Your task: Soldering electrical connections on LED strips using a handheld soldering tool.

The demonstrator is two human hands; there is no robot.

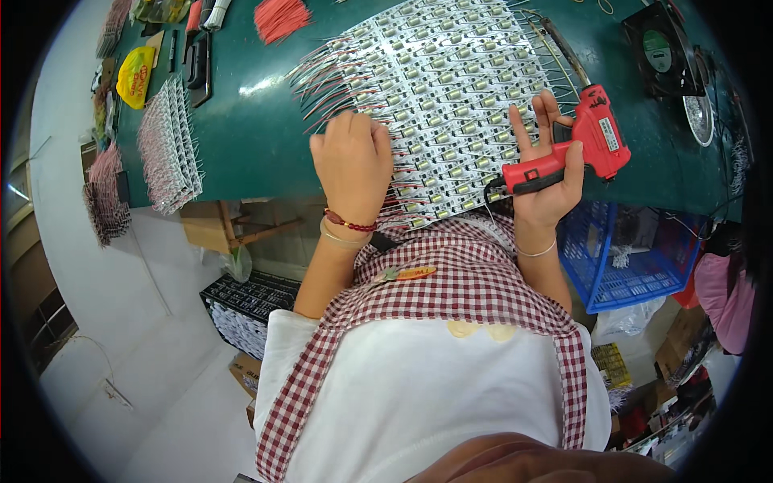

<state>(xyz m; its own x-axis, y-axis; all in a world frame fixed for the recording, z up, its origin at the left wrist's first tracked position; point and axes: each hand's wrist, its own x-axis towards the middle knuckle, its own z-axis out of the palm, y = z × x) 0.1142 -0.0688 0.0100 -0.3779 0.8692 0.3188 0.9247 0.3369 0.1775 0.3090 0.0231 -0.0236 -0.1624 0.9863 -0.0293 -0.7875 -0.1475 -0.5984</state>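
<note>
The sheet of boards (451, 105) lies in the middle of the table (241, 149), its near end at the table's near edge, with red and dark wires (326, 88) fringing its left side. The left hand (352, 165) is curled at that side, covering some wires; the folded fingers hide whether they grip anything. The right hand (555, 161) has the handle of a red soldering gun (600, 133) across its palm, thumb bent round it and other fingers partly stretched out. Hand and gun block part of the sheet's right side.

Far left of the sheet is a bundle of red wires (282, 18). At the table's left are a smaller wired stack (169, 145), a yellow bag (135, 76) and a black pen (172, 51). Far right stand a black fan (660, 50) and, nearer, a metal dish (699, 119).

The tabletop is dark green and shiny. Below it, a blue crate (596, 278) sits right, a wooden stool (211, 225) and black carton (229, 310) left.
</note>
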